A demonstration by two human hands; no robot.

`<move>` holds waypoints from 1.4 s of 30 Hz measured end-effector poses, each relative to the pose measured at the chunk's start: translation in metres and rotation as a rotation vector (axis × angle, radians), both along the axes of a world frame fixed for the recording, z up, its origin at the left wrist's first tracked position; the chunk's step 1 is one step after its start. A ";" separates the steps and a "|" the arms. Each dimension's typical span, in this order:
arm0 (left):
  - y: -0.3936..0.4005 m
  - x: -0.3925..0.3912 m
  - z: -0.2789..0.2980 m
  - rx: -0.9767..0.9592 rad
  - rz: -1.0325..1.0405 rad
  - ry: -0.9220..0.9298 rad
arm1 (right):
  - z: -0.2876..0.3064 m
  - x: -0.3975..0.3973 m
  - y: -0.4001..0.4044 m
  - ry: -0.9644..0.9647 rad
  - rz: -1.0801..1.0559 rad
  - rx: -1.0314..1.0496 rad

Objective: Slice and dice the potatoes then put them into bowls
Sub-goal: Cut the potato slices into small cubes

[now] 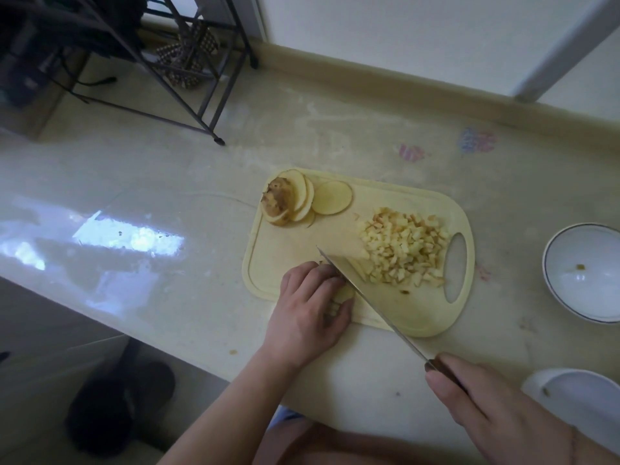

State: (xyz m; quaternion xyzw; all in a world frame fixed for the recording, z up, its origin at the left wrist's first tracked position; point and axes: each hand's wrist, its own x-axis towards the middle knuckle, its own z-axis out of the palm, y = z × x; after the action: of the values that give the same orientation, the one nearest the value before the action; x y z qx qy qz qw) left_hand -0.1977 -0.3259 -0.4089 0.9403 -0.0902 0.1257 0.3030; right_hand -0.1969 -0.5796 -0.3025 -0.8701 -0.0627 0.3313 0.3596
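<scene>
Left hand (310,307) curls over potato slices (342,294) at the cutting board's (412,313) near edge, while the right hand (476,394) grips the knife (365,290), blade against them. Diced potato (404,251) lies piled beside the board's handle hole; round slices (302,201) sit at its far corner. One bowl (583,273) stands right, off the board.

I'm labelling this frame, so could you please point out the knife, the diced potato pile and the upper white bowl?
knife (369,298): head view, middle of the blade.
diced potato pile (406,248): head view, centre of the heap.
upper white bowl (553,283): head view, left inner wall.
</scene>
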 end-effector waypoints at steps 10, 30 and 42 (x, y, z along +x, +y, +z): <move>0.001 0.000 -0.001 -0.010 0.009 -0.002 | -0.027 0.012 0.012 -0.088 0.137 0.068; 0.002 -0.001 0.001 -0.039 -0.006 -0.018 | -0.027 0.003 0.016 -0.112 0.096 0.083; 0.003 0.000 0.001 -0.050 -0.013 -0.002 | -0.029 0.005 0.013 -0.096 0.085 0.075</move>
State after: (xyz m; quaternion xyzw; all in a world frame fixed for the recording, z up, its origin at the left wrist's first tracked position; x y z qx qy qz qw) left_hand -0.1979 -0.3230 -0.4081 0.9318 -0.0934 0.1270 0.3270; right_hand -0.1920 -0.5664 -0.3315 -0.8673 -0.1289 0.3016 0.3743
